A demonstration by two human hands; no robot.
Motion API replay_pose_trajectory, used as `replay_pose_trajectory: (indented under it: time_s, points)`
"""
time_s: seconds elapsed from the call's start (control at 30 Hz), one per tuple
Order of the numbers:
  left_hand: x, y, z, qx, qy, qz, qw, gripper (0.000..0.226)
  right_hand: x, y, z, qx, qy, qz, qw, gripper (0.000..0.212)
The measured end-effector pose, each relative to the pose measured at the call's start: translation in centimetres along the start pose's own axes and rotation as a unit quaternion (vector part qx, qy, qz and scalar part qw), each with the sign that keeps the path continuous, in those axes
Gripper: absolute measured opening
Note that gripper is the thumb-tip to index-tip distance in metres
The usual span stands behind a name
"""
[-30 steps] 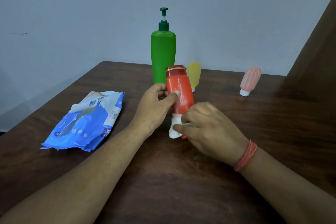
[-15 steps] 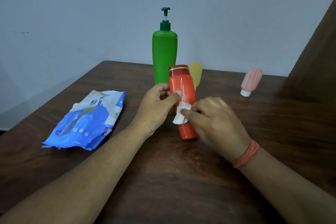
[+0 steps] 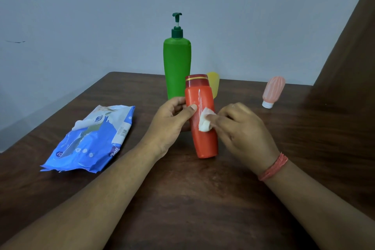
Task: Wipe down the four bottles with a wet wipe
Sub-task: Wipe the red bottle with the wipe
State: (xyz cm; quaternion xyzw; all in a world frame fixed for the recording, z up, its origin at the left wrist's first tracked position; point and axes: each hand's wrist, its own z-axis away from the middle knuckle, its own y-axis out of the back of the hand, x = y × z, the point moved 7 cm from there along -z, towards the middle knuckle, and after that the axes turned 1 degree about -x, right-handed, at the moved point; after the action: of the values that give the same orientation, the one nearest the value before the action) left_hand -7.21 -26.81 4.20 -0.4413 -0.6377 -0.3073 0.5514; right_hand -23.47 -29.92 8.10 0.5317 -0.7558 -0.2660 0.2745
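Change since earlier frames: your right hand has carried the wet wipe up the orange bottle, from the lower end to mid-body; the bottle's base has come into view.
Head view, left hand: your left hand grips the orange bottle from its left side, thumb laid across the front, fingers curled behind. Grip is narrow and closed on the bottle.
Head view, right hand: your fingers pinch the bunched white wipe and press it against the bottle's front right side.
Head view, orange bottle: held tilted, dark red cap uppermost, base low over the table; contact with the table cannot be determined.
Head view, other bottles: green pump bottle stands upright directly behind; yellow bottle is partly hidden behind the orange one; pink bottle stands cap-down, well apart to the right.
Head view, wipes pack: lies flat on the table to your left.
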Motion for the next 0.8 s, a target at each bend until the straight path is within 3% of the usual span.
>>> replay_pose_trajectory:
  time_s: [0.07,0.17,0.27,0.43,0.5,0.63,0.8]
  points:
    - [-0.3,-0.5,0.1,-0.037,0.008,0.043,0.998,0.031,0.3,0.2,0.0,0.016,-0.018,-0.007,1.000,0.026]
    - [-1.0,-1.7,0.5,-0.129,0.042,0.116,0.984,0.064,0.5,0.0,0.3,0.012,-0.032,-0.031,0.999,0.023]
    - [-1.8,-2.6,0.9,-0.193,0.082,0.120,0.970,0.087,0.9,0.2,0.4,0.008,-0.050,-0.027,0.998,0.019]
    - [-2.3,-2.7,0.8,-0.189,0.092,0.077,0.975,0.100,1.7,1.1,0.3,0.029,-0.060,0.008,0.998,0.015]
    - [-2.3,-2.7,0.7,-0.177,0.076,0.057,0.980,0.097,2.0,1.5,0.2,0.038,-0.079,0.009,0.996,0.016]
    - [-1.9,-2.6,0.9,-0.140,0.049,-0.007,0.989,0.070,0.4,0.8,0.2,0.012,0.012,-0.001,1.000,0.015]
    - [-1.1,-2.8,0.9,-0.133,0.007,-0.092,0.987,0.051,1.6,2.9,-0.1,0.101,-0.059,0.031,0.993,0.012]
